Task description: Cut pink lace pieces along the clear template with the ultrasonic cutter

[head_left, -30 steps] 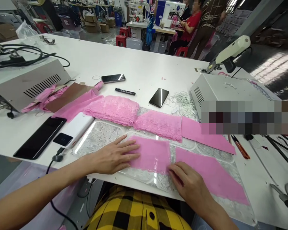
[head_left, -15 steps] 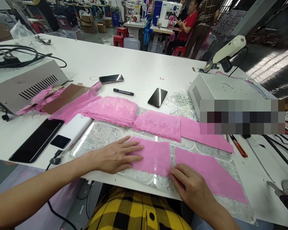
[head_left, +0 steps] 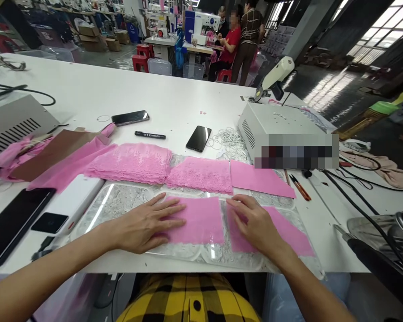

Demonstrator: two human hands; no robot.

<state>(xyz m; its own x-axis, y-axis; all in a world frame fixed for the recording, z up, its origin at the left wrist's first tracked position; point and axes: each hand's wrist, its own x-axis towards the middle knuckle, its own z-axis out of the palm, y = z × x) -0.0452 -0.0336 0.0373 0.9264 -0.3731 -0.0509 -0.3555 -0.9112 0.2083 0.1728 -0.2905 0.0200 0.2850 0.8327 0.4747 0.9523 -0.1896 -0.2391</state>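
My left hand (head_left: 149, 223) lies flat with spread fingers on the left part of a pink fabric piece (head_left: 201, 221). This piece is spread over a clear plastic sheet (head_left: 130, 197) with a mottled grey look. My right hand (head_left: 251, 223) is curled, its fingertips bunched at the upper left corner of a second pink fabric piece (head_left: 285, 230), which has a slanted right side. Whether cloth is pinched between those fingertips is hidden. Behind both hands are a stack of pink lace pieces (head_left: 130, 163), another lace piece (head_left: 201, 174) and a plain pink piece (head_left: 258, 179).
A black phone (head_left: 20, 219) and a white power bank (head_left: 77, 203) are at left. Further back are two phones, a marker (head_left: 150, 135) and tangled white cord (head_left: 230, 141). A grey machine box (head_left: 282, 125), orange snips (head_left: 300, 188) and black cables stand right. People sit and stand beyond the table.
My right hand has moved from the near corner of the gap between the two fabric pieces to its far end. My left hand stays flat on its piece. The view has turned right.
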